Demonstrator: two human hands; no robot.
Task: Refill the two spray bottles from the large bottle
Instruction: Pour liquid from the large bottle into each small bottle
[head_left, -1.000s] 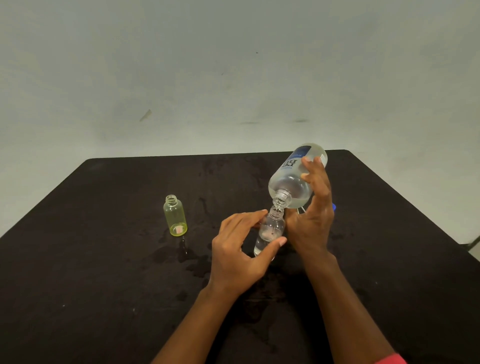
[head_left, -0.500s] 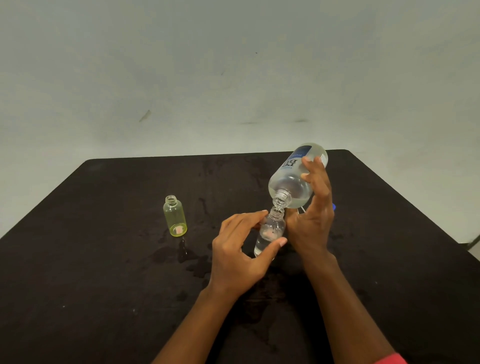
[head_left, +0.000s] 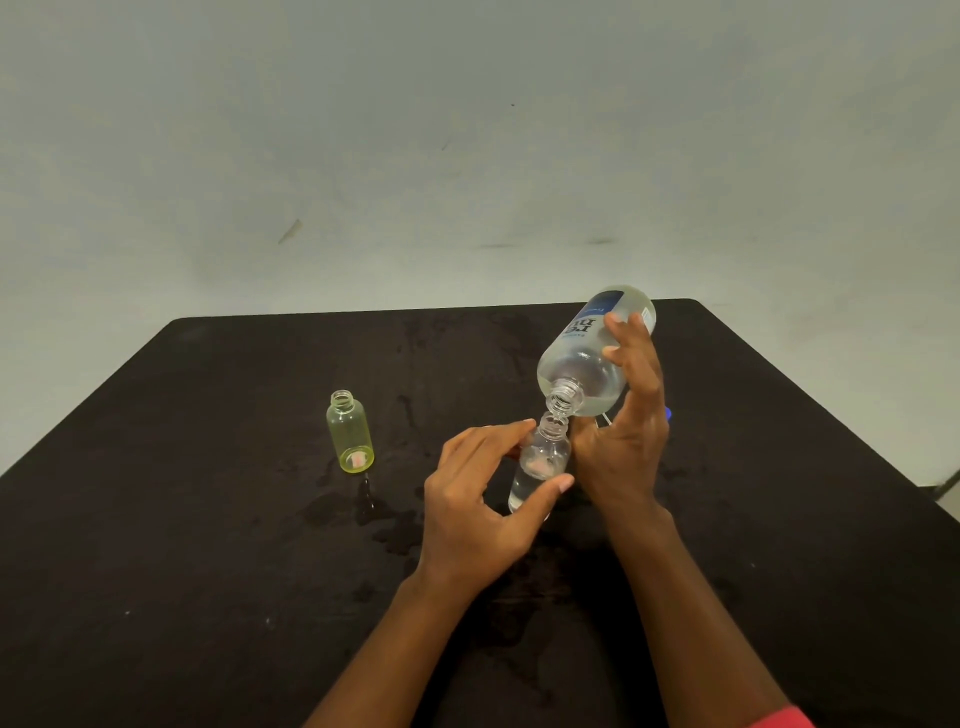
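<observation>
My right hand (head_left: 626, 431) grips the large clear bottle (head_left: 587, 358), which has a blue label and is tipped steeply down to the left. Its open neck sits right over the mouth of a small clear spray bottle (head_left: 540, 465). That small bottle stands on the black table (head_left: 208, 519), pinched between the thumb and fingers of my left hand (head_left: 478, 509), and holds clear liquid in its lower part. A second small bottle (head_left: 349, 439), yellow-green and uncapped, stands upright to the left, apart from both hands.
Wet patches and a small puddle (head_left: 371, 506) lie on the table between the yellow-green bottle and my left hand. A small blue object (head_left: 667, 413) peeks out behind my right hand. The table's far edge meets a pale wall.
Almost nothing has moved. The large bottle stays tipped over the small clear bottle, and both hands keep their grips.
</observation>
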